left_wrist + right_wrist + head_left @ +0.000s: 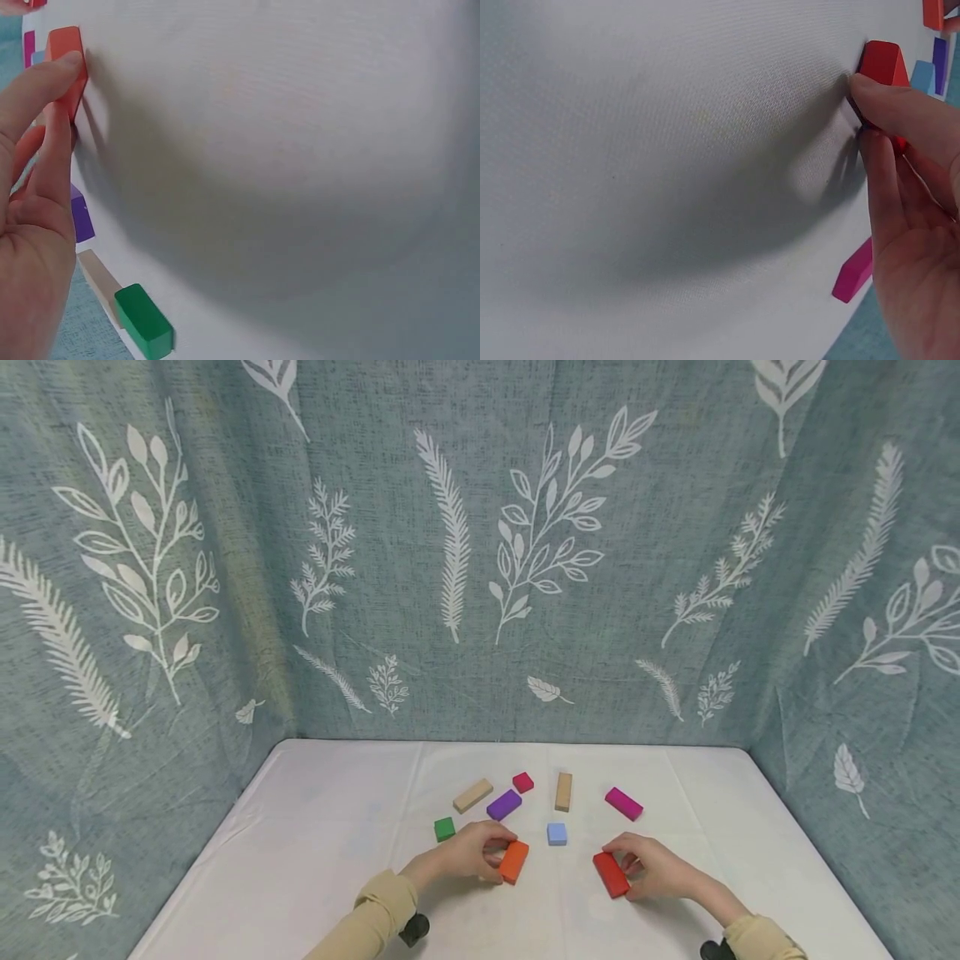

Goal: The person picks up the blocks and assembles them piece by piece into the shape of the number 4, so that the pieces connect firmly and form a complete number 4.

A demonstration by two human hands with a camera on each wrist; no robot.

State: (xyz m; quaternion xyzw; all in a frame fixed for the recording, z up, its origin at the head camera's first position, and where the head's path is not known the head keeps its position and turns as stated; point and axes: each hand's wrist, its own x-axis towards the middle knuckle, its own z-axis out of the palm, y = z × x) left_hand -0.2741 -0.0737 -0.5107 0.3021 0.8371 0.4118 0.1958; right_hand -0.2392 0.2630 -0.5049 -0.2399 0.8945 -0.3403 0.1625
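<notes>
In the head view my left hand (pixel 474 850) pinches an orange block (pixel 514 862) between thumb and fingers, near the middle of the table. To its right, my right hand (pixel 654 865) grips a red block (pixel 611 875) the same way, thumb on the near end and fingers at the far end. The left wrist view shows the thumb laid against the orange block (pixel 66 52). In the right wrist view the thumb presses the side of the red block (pixel 882 63). A light blue cube (pixel 557 834) sits between and beyond the two hands.
Beyond the hands lie a green block (pixel 445 829), a purple block (pixel 504 805), two wooden blocks, one left (pixel 473 796) and one centre (pixel 563 792), a crimson cube (pixel 523 782) and a magenta block (pixel 624 804). A leaf-patterned curtain (pixel 480 693) borders the white table (pixel 337 827).
</notes>
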